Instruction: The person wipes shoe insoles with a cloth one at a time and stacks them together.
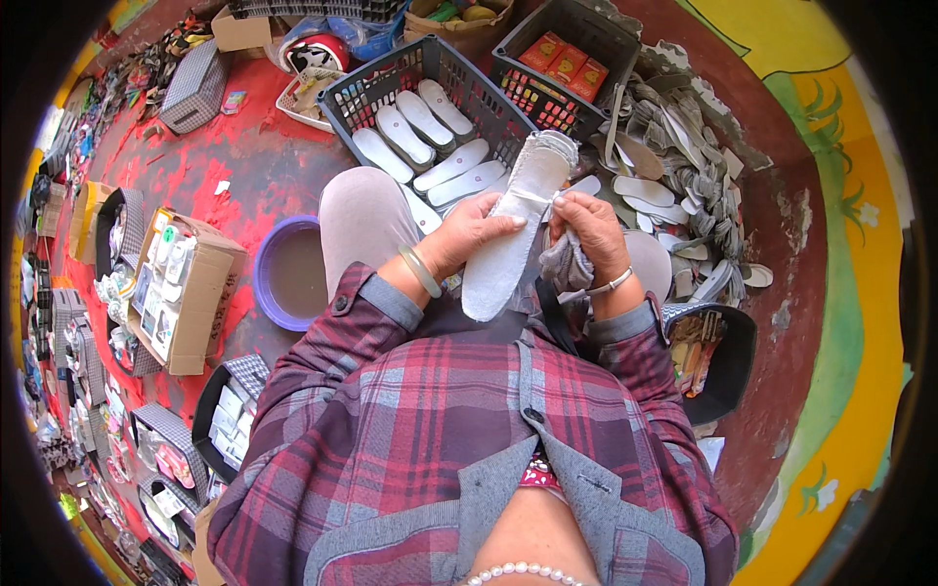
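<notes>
A stack of pale grey-white shoe insoles (498, 269) stands at a slant over my lap. My left hand (459, 237) grips the stack from its left side, thumb across the front insole. A thin white tie (528, 196) crosses the stack near its middle. At the right, my right hand (596, 230) pinches the end of this tie between thumb and fingers. A crumpled grey cloth (565, 264) hangs beneath the right fingers; how it is held is hidden. Beyond my knees, a dark plastic crate (357, 88) holds several loose white insoles (399, 132).
Grey and white insoles (674, 161) lie heaped at the right by the wall. Another dark crate (508, 73) with red boxes stands at the far right. A purple basin (262, 278) of murky water sits left of my knee. Left are a cardboard box (210, 293) and several checked baskets (195, 93).
</notes>
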A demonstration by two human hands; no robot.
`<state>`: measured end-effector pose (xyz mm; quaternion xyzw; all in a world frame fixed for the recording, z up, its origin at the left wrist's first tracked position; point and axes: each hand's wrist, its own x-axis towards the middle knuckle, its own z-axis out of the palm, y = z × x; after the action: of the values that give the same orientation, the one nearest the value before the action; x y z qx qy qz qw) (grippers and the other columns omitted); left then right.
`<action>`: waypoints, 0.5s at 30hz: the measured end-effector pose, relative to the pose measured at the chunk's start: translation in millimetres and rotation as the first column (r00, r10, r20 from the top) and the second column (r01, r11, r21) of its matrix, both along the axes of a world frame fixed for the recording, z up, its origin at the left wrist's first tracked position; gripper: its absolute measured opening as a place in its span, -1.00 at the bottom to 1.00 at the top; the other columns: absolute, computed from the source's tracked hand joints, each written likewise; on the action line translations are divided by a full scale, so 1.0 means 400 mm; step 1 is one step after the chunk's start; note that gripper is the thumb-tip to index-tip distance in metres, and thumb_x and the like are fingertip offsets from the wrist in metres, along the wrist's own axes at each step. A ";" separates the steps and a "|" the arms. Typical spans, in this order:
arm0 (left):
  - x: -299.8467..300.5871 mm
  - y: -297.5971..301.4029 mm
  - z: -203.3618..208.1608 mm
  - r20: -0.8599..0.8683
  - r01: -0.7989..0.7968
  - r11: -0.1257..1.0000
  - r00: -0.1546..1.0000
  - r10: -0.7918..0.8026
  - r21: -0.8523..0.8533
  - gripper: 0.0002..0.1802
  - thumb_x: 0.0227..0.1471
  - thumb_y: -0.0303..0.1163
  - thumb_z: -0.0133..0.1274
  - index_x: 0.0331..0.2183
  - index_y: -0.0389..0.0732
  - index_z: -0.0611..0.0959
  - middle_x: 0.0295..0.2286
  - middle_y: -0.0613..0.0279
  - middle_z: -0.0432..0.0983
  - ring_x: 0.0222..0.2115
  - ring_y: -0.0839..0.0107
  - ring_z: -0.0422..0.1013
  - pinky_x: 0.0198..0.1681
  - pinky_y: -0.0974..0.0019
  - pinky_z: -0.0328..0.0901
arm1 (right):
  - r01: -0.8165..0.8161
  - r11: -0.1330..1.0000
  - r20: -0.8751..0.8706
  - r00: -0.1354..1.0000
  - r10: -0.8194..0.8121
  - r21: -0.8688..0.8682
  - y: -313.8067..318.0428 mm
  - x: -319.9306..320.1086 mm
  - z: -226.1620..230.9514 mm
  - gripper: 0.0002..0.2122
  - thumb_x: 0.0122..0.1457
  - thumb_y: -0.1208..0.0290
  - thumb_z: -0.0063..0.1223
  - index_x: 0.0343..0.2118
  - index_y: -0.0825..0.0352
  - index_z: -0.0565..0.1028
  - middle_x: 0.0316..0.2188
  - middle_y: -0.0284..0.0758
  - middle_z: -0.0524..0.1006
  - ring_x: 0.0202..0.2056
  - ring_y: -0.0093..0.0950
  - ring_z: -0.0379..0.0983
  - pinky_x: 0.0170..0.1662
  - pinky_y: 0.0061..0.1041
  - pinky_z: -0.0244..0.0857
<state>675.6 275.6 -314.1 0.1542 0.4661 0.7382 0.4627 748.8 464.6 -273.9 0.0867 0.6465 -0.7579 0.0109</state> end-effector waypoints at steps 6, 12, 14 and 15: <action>0.007 0.007 0.008 0.013 0.004 1.000 1.000 -0.005 0.019 -0.52 -0.04 -0.29 0.13 -0.07 -0.26 0.45 -0.30 0.24 0.50 -0.38 0.49 0.46 -0.30 0.42 0.36 | 0.123 0.772 0.100 0.992 -0.078 -0.623 -0.008 0.006 -0.035 -0.77 0.16 0.38 -0.14 -0.60 0.35 0.33 -0.71 -0.28 0.36 -0.67 -0.44 0.34 -0.53 -0.49 0.27; 0.005 -0.011 0.029 0.053 -0.021 1.000 0.998 0.020 0.006 -0.56 -0.02 -0.28 0.12 -0.11 -0.27 0.45 -0.33 0.24 0.49 -0.40 0.50 0.44 -0.32 0.42 0.35 | 0.027 0.975 0.032 0.999 -0.021 -0.218 0.004 0.001 -0.011 -0.77 0.18 0.37 -0.11 -0.57 0.35 0.37 -0.66 -0.33 0.40 -0.64 -0.53 0.34 -0.53 -0.59 0.27; 0.003 -0.010 0.025 0.039 -0.027 0.999 0.999 0.026 0.024 -0.55 -0.03 -0.28 0.12 -0.11 -0.27 0.44 -0.33 0.24 0.49 -0.39 0.50 0.44 -0.32 0.42 0.36 | -0.010 0.994 0.014 1.000 0.012 -0.108 0.004 0.004 -0.003 -0.77 0.19 0.36 -0.08 -0.55 0.36 0.39 -0.64 -0.34 0.41 -0.63 -0.57 0.34 -0.53 -0.62 0.27; 0.003 -0.011 0.023 0.032 -0.029 0.999 0.999 0.028 0.032 -0.55 -0.03 -0.27 0.12 -0.11 -0.27 0.44 -0.33 0.24 0.49 -0.39 0.50 0.44 -0.31 0.42 0.36 | -0.027 0.995 0.002 1.000 0.028 -0.092 0.000 0.009 0.002 -0.77 0.20 0.36 -0.08 -0.54 0.37 0.41 -0.63 -0.35 0.42 -0.63 -0.58 0.35 -0.53 -0.64 0.27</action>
<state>676.7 271.2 -304.9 0.1431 0.4488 0.7546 0.4569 752.3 464.7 -273.1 0.0785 0.6122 -0.7864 0.0264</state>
